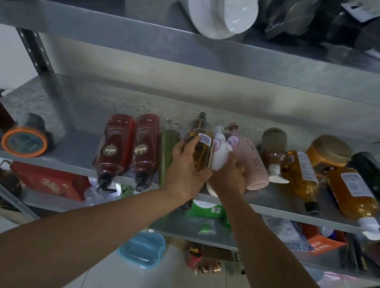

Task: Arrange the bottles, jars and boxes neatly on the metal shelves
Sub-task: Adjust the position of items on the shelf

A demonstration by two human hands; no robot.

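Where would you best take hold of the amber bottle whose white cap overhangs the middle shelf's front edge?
Take the amber bottle round its wide labelled body, coming from above and the front. It lies on its side, cap toward you, its top bare, while the black-capped bottle and the dark green bottle crowd its flanks. The narrow white cap offers a poorer grip.

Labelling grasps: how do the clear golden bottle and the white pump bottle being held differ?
The clear golden bottle is see-through with a barcode sticker; the white pump bottle is opaque with a pink round label. The left hand grips the golden one, the right hand the white. Both tops point away from the camera.
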